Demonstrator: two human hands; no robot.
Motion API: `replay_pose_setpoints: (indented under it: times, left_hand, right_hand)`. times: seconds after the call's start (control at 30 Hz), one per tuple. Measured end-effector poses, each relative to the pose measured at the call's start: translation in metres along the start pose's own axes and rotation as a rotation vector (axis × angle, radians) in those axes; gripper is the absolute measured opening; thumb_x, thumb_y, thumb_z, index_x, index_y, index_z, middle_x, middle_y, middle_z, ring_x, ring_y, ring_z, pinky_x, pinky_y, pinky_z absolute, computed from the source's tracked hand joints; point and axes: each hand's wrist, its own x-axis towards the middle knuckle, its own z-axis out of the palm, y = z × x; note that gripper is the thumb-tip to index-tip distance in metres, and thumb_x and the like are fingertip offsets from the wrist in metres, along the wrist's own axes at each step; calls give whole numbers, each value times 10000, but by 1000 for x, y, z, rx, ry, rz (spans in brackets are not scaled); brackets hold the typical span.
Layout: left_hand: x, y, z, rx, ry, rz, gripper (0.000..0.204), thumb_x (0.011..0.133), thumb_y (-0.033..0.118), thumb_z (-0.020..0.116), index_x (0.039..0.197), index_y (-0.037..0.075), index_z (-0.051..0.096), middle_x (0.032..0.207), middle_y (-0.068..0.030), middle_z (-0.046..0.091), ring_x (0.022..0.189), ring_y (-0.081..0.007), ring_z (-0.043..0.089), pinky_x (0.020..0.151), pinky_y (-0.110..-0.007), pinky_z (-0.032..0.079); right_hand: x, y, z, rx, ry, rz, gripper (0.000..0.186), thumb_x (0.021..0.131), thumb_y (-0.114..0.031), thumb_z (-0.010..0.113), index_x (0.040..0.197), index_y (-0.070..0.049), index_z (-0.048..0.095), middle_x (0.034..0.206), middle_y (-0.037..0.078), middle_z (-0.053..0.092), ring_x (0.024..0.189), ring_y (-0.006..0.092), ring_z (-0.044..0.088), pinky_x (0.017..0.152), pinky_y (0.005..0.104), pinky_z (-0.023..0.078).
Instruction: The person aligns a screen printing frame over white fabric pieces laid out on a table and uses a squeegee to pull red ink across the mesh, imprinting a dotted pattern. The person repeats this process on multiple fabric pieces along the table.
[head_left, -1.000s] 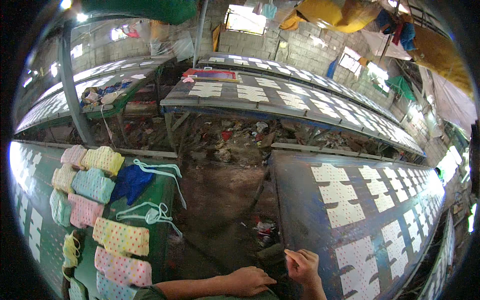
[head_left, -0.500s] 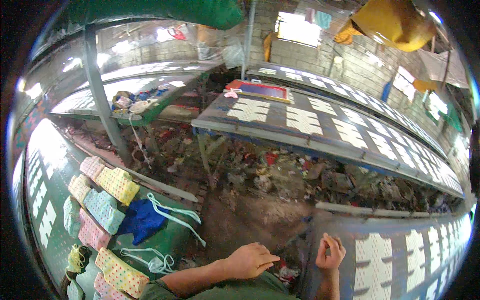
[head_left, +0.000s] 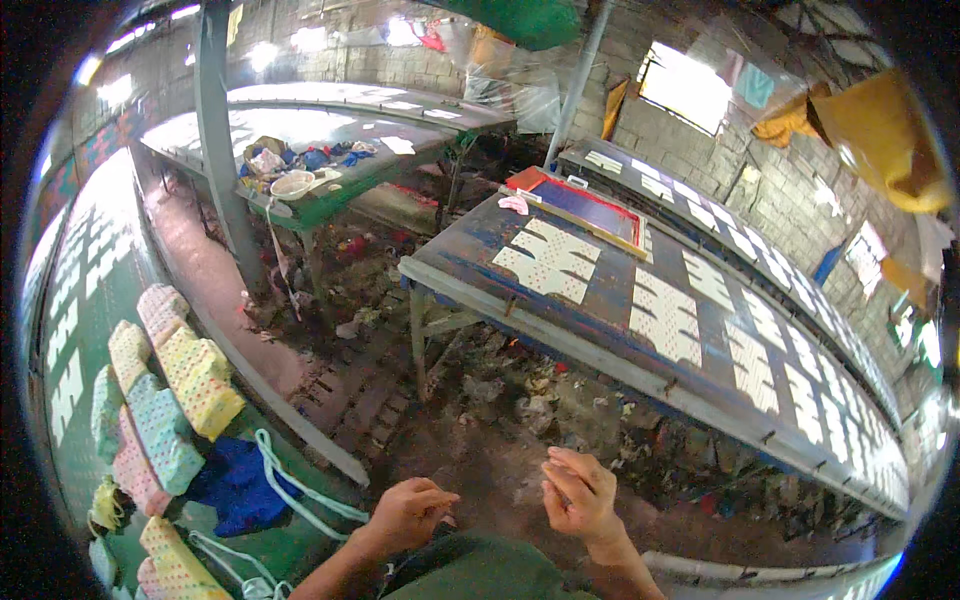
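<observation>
Left hand (head_left: 412, 515) and right hand (head_left: 580, 492) shifted leftward in view since the earlier frame, apart with wrists raised, left fingers loosely curled, right half-open, nothing visible in either, blue cloth (head_left: 243, 488) and pale cords (head_left: 272, 462) on green surface (head_left: 305, 550) left of them, dotted bundles (head_left: 200, 378) farther left.

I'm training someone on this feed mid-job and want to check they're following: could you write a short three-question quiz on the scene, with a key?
1. True or false: the crumpled dark-blue cloth lies on the long green-topped table.
2. What lies beside the rectangular frame with red edges and purple-blue mesh?
A) a small pale-pink piece
B) a yellow plastic bucket
C) a pair of steel scissors
3. Which of the person's bare hands is nearer the dark-blue cloth?

Key:
1. True.
2. A.
3. The left hand.
</observation>
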Motion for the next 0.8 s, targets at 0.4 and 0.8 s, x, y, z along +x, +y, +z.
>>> replay_pose_setpoints:
  times: [0.4, 0.8]
  left_hand:
    - [181, -77, -33, 119, 157, 39, 309, 859, 47, 768, 1162, 92, 805, 894, -131, 715, 845, -370, 719, 771, -468, 606]
    - [267, -166, -64, 296, 603, -324, 394, 864, -65, 760, 1240, 49, 784, 973, -88, 732, 893, -240, 717, 790, -356, 588]
  right_hand:
    - [120, 185, 105, 128, -146, 6, 325, 897, -17, 785, 1215, -67, 737, 1336, 159, 722, 989, 321, 781, 788, 397, 670]
    - [264, 375, 263, 394, -102, -267, 439, 912, -96, 763, 1346, -122, 707, 1376, 158, 690, 1095, 344, 745, 897, 459, 652]
